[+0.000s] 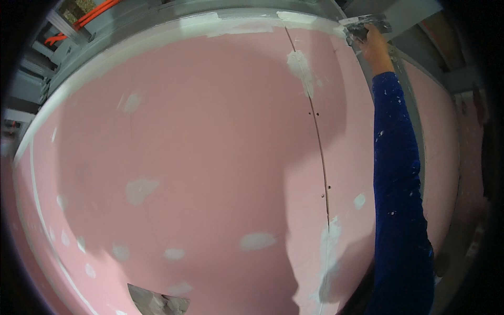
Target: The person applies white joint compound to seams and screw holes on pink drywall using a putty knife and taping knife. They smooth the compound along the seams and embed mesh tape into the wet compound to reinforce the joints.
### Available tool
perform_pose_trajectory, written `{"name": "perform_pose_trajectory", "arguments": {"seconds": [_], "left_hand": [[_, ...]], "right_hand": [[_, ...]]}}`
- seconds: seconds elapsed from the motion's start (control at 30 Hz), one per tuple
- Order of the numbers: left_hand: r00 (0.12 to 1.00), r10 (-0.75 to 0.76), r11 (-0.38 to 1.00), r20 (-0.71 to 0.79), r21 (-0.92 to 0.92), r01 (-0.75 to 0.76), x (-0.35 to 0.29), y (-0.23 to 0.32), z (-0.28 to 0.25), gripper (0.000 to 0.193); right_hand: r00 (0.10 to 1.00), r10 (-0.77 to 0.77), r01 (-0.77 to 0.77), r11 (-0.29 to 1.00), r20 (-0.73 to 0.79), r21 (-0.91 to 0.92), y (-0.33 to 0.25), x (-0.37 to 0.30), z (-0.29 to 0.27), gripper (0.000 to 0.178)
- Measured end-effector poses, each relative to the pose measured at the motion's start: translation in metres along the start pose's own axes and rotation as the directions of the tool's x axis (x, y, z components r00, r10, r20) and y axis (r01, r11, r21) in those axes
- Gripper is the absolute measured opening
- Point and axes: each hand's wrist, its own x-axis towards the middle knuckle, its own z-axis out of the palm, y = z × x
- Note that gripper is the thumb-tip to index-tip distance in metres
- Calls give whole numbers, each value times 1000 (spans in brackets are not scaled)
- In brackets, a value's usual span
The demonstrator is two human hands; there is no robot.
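My right hand [375, 48] is raised to the top right, its fingers wrapped round a wide putty knife [382, 23] smeared with white compound. The blade lies against the top edge of a pink plasterboard wall [210, 115], at the corner below the ceiling framing. White joint compound [252, 26] runs in a band along that top edge. At the lower edge, a compound-smeared metal blade or plate [160, 303] shows in part; what holds it is out of the picture. My left hand is outside the view.
An open vertical board joint [319, 139] with screw heads runs down the wall, filled in places with compound [300, 65]. Several dried filler patches [257, 241] dot the board. Orange cable [97, 14] and grey metal framing [68, 26] are at the upper left.
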Motion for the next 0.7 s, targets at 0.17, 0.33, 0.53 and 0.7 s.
{"name": "perform_pose_trajectory", "arguments": {"seconds": [0.17, 0.33, 0.53, 0.7], "left_hand": [[998, -59, 990, -6, -130, 58, -8, 13, 12, 47], [999, -16, 999, -43, 32, 17, -10, 18, 17, 50], [997, -6, 999, -78, 39, 9, -17, 20, 21, 54], [992, -58, 998, -108, 16, 60, -19, 21, 25, 60]], "right_hand": [[995, -85, 64, 951, -54, -303, 40, 18, -24, 45], [963, -250, 171, 852, -98, -495, 53, 17, -22, 48], [956, -288, 207, 801, -59, -561, 58, 18, -23, 56], [961, -265, 174, 794, -73, -582, 58, 34, -24, 57]]}}
